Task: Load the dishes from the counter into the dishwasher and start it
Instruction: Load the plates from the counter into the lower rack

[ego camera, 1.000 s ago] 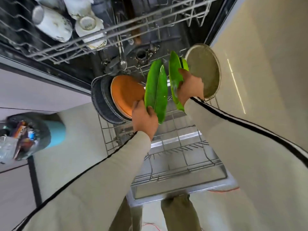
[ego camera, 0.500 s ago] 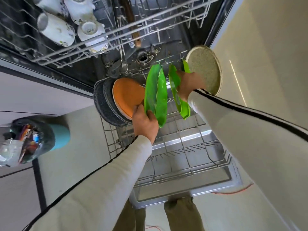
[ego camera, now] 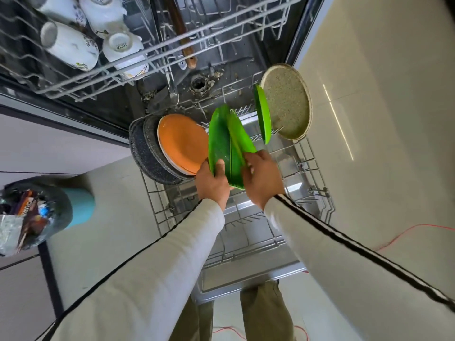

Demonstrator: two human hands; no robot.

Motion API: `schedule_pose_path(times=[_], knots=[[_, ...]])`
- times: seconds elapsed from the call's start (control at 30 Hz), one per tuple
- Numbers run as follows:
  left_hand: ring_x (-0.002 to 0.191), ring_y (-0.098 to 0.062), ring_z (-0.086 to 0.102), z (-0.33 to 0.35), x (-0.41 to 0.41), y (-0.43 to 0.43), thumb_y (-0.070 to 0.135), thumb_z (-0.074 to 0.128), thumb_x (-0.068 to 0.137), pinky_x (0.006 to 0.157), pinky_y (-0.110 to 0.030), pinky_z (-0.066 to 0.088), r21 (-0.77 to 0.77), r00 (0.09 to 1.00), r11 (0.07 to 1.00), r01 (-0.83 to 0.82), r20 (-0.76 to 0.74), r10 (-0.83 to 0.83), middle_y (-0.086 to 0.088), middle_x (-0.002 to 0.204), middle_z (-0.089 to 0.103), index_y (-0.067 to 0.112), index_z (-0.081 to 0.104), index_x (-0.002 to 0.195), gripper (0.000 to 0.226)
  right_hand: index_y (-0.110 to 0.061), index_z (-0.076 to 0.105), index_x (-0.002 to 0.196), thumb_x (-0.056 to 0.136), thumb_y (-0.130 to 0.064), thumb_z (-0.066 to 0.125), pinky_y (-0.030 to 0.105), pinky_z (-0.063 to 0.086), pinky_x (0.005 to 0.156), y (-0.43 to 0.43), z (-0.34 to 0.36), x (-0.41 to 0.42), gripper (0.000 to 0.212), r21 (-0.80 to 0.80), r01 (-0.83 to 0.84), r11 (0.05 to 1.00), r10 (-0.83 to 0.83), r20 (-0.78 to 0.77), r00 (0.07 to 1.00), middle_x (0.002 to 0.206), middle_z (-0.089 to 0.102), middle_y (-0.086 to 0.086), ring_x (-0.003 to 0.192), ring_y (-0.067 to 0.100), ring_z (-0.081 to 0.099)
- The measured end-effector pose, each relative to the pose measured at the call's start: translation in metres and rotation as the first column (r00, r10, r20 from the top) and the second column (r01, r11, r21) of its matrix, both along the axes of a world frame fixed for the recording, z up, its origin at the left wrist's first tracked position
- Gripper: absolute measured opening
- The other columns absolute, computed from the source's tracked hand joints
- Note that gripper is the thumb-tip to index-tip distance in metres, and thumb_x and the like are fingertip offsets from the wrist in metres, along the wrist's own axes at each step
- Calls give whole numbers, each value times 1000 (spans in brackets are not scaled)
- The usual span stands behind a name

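Dishwasher (ego camera: 305, 38) stands open, both racks pulled out. Lower rack (ego camera: 317, 168) sits over the open door, front half bare wire. Upper rack (ego camera: 172, 52) is at the top of the view with white mugs (ego camera: 69, 45) lying in its L side.

At the back L of the lower rack a dark speckled pan (ego camera: 147, 153) stands on edge, w/ an orange plate (ego camera: 182, 141) leaning against it. At the back R a round beige speckled plate (ego camera: 288, 102) stands upright. Just beside it, on its L, a green leaf plate (ego camera: 263, 112) stands upright in the tines, no hand on it.

Btwn the orange plate and that one, two more green leaf-shaped plates are held on edge over the rack. They overlap at the bottom and fan apart toward the top.

L hand (ego camera: 213, 183) grips the near-orange leaf plate (ego camera: 219, 143) at its low end: thumb (ego camera: 219, 166) flat on the front face, other fingers behind it, hidden.

R hand (ego camera: 264, 179) holds the second leaf plate (ego camera: 242, 139) by its lower R edge, fingers (ego camera: 248, 166) curled onto it. It's blurred, so exact finger placement can't be told.

Whether either held plate touches the tines can't be told.

On the floor to the L is a teal bin (ego camera: 78, 205) w/ a black bag.
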State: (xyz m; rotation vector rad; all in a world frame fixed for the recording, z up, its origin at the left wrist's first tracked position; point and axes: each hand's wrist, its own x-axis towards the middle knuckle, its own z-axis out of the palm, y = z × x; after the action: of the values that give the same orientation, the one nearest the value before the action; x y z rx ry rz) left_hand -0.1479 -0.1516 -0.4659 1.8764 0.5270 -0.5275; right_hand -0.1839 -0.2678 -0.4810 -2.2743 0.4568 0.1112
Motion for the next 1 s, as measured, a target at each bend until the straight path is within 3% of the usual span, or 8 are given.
schedule_pose_path(times=[0.13, 0.27, 0.33, 0.4, 0.5, 0.63, 0.83, 1.0], knots=[[79, -15, 73, 23, 4, -2, 34, 72, 90, 58, -40, 60, -205, 974, 957, -204, -139, 178, -4, 96, 74, 18, 68, 109, 25, -8, 64, 120, 82, -16, 49, 45, 52, 70, 14, 9, -10, 41, -60, -279, 958, 278, -25, 960, 106, 58, 14, 88, 38, 55], [77, -28, 71, 17, 1, 16, 8, 69, 91, 49, -34, 57, -203, 934, 930, -306, -255, 251, -11, 90, 73, 13, 69, 97, 8, -18, 66, 119, 81, -21, 53, 44, 53, 79, 6, 22, -16, 40, -67, -429, 901, 431, 17, 902, 111, 64, 3, 100, 31, 59], [83, -29, 71, 16, 4, 25, 8, 69, 91, 50, -34, 58, -201, 935, 939, -281, -280, 219, -11, 99, 72, 12, 68, 105, 15, -18, 64, 122, 82, -33, 59, 45, 51, 86, -8, 26, -18, 43, -257, -231, 938, 249, 39, 968, 119, 63, 5, 107, 32, 57], [87, -24, 69, 14, 9, 32, 11, 69, 90, 49, -33, 58, -197, 944, 949, -246, -269, 189, -8, 108, 70, 12, 66, 116, 26, -17, 53, 130, 78, -55, 65, 46, 48, 95, -35, 19, -14, 65, -357, -40, 933, -48, -235, 971, 126, 57, 9, 116, 33, 54], [94, -24, 69, 18, 17, 40, 15, 72, 90, 53, -34, 58, -213, 958, 953, -218, -231, 167, -4, 111, 71, 13, 66, 118, 29, -15, 61, 109, 80, -55, 74, 37, 57, 72, -59, 14, -9, 51, 189, 208, 960, -45, -625, 779, 94, 65, 8, 86, 29, 67], [90, -28, 72, 16, 28, 51, 21, 66, 96, 62, -45, 62, -229, 977, 955, -190, -136, 162, -6, 101, 73, 18, 68, 105, 10, -2, 63, 101, 99, -21, 60, 29, 55, 46, -69, 29, -3, 19, 385, 331, 862, -112, -491, 864, 82, 67, 16, 51, 18, 67], [98, -36, 64, 13, 35, 55, 17, 48, 86, 86, -47, 54, 172, 977, 984, 49, 198, -83, -15, 107, 69, 10, 64, 117, 35, -1, 62, 97, 97, -31, 47, 41, 44, 66, -51, 36, 25, 33, -407, 93, 909, -193, -212, 958, 86, 65, 27, 80, 44, 62], [111, -22, 57, 20, 39, 41, 1, 47, 89, 92, -18, 40, 96, 946, 983, 154, 273, -175, -9, 126, 64, 12, 47, 143, 55, -10, 39, 139, 97, -20, 46, 44, 44, 61, -35, 20, 57, 44, -513, -85, 854, -22, -199, 980, 137, 43, 15, 84, 49, 64]])
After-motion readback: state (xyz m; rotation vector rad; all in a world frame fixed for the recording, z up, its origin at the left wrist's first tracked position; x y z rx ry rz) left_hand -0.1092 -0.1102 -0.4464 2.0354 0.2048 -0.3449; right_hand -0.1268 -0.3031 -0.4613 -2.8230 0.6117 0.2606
